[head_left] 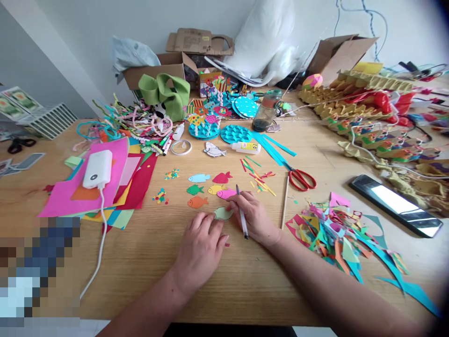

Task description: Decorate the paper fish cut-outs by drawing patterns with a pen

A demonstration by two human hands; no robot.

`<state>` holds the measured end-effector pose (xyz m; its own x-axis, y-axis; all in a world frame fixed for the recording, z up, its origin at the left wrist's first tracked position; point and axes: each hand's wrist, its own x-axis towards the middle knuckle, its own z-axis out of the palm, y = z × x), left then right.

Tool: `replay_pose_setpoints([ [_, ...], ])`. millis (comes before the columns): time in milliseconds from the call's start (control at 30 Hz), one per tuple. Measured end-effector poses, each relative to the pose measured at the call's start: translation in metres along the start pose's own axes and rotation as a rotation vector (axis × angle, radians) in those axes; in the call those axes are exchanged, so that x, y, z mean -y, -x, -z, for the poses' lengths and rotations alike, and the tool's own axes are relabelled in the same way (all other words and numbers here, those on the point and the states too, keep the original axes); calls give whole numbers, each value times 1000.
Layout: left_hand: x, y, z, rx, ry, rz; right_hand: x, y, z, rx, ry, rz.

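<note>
A pale green paper fish [223, 214] lies flat on the wooden table between my hands. The fingertips of my left hand [204, 241] rest at its lower left edge, thumb apart. In my right hand [255, 216] is a pen [242, 220], held between the fingers, which also reach the fish's tail side. Just beyond lie more cut fish: magenta [226, 194], yellow [215, 189], red [222, 178], blue [199, 178], green [194, 189] and orange [197, 201]. Below the left thumb is a tiny dark red scrap [227, 245].
Red-handled scissors [301, 179], a wooden stick [285, 202], paper scraps [336, 229] and a phone [396, 205] lie to the right. Glue [247, 148] and blue discs [235, 134] stand behind. A power bank [98, 168] rests on coloured paper [136, 187] at left.
</note>
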<state>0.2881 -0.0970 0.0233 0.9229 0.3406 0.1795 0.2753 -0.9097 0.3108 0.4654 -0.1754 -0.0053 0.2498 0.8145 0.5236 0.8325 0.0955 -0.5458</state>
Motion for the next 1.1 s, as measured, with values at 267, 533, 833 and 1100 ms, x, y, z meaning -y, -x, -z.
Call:
replay_pose_setpoints([
  [267, 9, 2, -3, -53, 81, -29, 20, -6, 20, 27, -201, -89],
  [533, 11, -1, 2, -135, 103, -38, 12, -1, 19, -105, -241, -285],
  [833, 10, 2, 1, 12, 10, 19, 7, -5, 8, 116, -16, 52],
  [1100, 6, 1, -1, 41, -7, 13, 13, -3, 13, 1, -194, -142],
])
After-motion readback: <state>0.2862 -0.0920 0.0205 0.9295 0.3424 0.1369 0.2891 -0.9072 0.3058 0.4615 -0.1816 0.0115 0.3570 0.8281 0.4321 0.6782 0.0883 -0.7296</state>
